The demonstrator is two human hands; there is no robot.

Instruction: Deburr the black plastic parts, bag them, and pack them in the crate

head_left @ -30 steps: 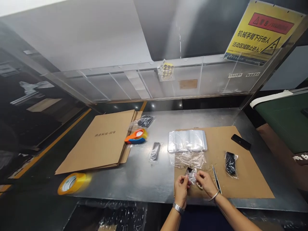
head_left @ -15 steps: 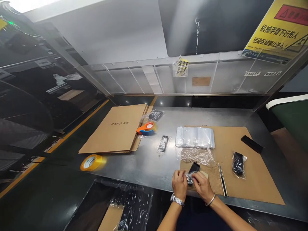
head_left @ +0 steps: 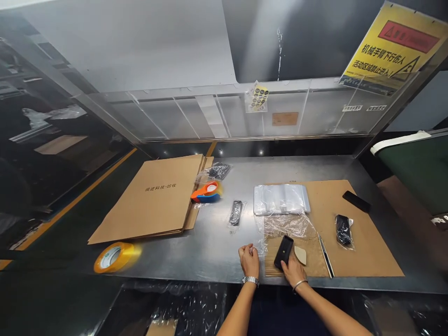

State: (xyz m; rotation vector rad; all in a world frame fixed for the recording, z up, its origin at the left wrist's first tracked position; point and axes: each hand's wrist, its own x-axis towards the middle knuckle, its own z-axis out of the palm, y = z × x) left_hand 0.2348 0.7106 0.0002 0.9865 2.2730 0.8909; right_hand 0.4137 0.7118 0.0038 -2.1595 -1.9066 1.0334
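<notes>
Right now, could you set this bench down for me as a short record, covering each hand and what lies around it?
Left hand grip: fingers curled above the metal bench; contents unclear
Right hand grip: touching the lower end of a black rectangular case; firmness unclear
Beside right hand: cream pad, slim utility knife
Beyond hands: stack of clear plastic bags
Right side: bagged black item on a cardboard sheet
Left side: orange-and-blue tape dispenser, yellow tape roll, flat cardboard stack
Upper right: yellow warning sign

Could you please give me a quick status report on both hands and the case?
Left hand curled, contents unclear. Right hand touching black case, over cardboard. Close by, right of case: beige piece, then knife.
</notes>
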